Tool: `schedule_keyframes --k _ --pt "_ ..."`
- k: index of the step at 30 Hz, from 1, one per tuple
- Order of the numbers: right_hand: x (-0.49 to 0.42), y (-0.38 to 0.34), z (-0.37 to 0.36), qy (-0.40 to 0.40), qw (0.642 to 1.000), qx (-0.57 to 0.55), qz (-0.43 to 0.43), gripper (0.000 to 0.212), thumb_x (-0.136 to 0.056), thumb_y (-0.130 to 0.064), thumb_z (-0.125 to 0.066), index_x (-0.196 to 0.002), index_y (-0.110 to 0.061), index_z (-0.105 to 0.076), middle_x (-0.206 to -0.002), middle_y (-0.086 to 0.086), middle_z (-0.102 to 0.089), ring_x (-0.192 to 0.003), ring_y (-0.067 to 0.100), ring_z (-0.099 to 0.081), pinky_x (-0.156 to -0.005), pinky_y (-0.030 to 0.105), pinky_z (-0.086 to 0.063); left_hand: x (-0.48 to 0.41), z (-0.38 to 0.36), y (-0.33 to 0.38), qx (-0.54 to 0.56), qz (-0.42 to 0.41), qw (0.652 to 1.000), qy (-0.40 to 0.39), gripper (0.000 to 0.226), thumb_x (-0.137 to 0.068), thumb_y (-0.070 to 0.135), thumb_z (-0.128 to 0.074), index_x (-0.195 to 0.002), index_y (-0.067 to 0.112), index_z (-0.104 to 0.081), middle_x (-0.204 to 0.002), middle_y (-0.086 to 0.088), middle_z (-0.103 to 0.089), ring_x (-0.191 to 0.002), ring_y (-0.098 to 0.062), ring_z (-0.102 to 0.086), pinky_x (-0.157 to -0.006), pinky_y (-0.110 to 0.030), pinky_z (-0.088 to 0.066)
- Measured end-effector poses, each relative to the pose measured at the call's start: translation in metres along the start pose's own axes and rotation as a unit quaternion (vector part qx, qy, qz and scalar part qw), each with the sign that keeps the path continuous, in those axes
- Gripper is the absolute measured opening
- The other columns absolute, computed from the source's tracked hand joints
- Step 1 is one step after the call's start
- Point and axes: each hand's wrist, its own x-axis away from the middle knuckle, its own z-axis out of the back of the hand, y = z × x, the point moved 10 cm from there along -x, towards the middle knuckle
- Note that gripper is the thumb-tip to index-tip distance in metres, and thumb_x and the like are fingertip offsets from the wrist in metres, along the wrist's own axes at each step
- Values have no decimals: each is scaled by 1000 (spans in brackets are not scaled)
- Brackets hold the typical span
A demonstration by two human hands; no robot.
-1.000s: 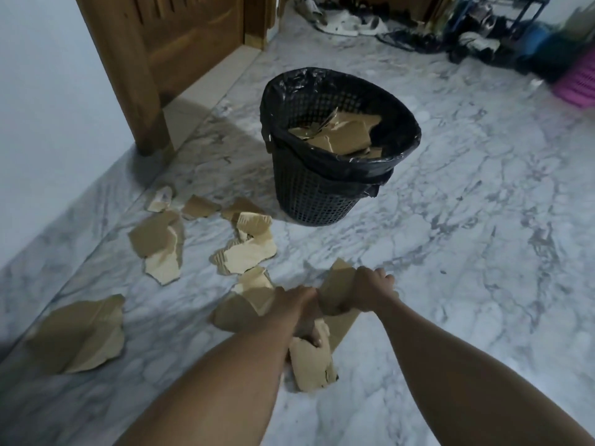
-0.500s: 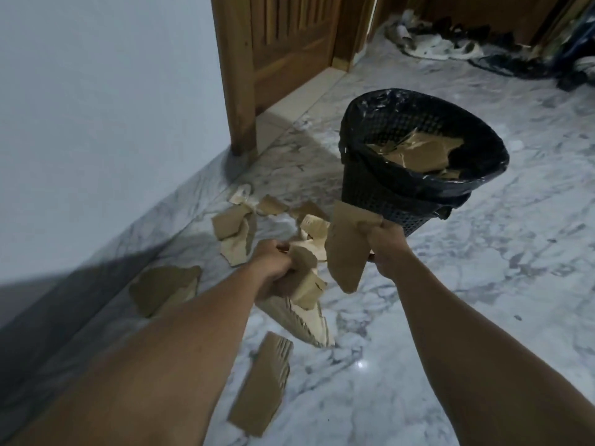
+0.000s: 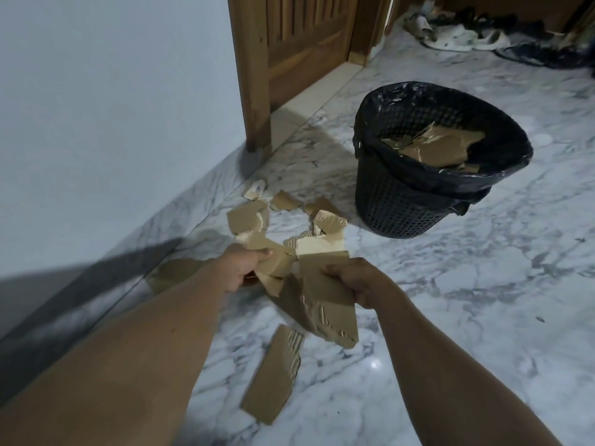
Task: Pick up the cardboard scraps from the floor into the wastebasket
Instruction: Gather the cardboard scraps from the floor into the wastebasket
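Observation:
My left hand (image 3: pixel 244 268) grips a bunch of brown cardboard scraps (image 3: pixel 273 265) above the floor. My right hand (image 3: pixel 357 281) holds a larger cardboard piece (image 3: pixel 328 304) that hangs down beside them. The black mesh wastebasket (image 3: pixel 418 204), lined with a black bag, stands ahead to the right with cardboard inside (image 3: pixel 441 149). Several more scraps (image 3: pixel 251 217) lie on the marble floor beyond my hands. One long strip (image 3: pixel 273 378) lies on the floor just below them, and another scrap (image 3: pixel 174 272) shows partly behind my left forearm.
A pale wall (image 3: pixel 112 107) with a marble skirting runs along the left. A wooden door and frame (image 3: pixel 289 59) stand at the back. Shoes and dark clutter (image 3: pixel 483 37) lie at the far right.
Both hands have lifted cardboard off the floor and brought the pieces together. One long strip was left on the floor. The view has swung so the wastebasket sits further right.

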Motion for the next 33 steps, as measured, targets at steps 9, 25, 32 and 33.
schedule_keyframes --k 9,25,32,33 --pt "6 -5 -55 53 951 304 14 41 -49 -30 -62 -86 -12 -58 -85 6 -58 -90 29 -62 -75 38 -45 6 64 -17 -375 -33 922 89 49 -90 46 -63 -122 9 -60 -120 -11 -60 -109 -29 -58 -95 -36 -48" --pt "53 21 -158 -271 685 661 141 67 -68 -46 -87 -124 -15 -68 -120 6 -63 -111 29 -58 -95 42 -51 -15 70 -23 -483 -45 865 132 80 -73 64 -69 -137 20 -50 -148 -7 -38 -137 -31 -26 -102 -37 -32" --pt "83 55 -199 -217 509 785 279 75 -70 -33 -88 -137 -20 -55 -135 15 -45 -128 41 -39 -104 67 -29 -13 81 -14 -341 -52 927 147 92 -60 52 -89 -136 12 -54 -135 -5 -58 -126 -26 -52 -102 -36 -44" --pt "79 55 -198 -215 512 786 273 74 -72 -32 -87 -137 -20 -54 -135 14 -49 -127 40 -43 -105 68 -28 -12 81 -13 -315 -61 936 146 91 -60 47 -90 -135 10 -53 -134 -7 -59 -125 -27 -53 -101 -37 -46"
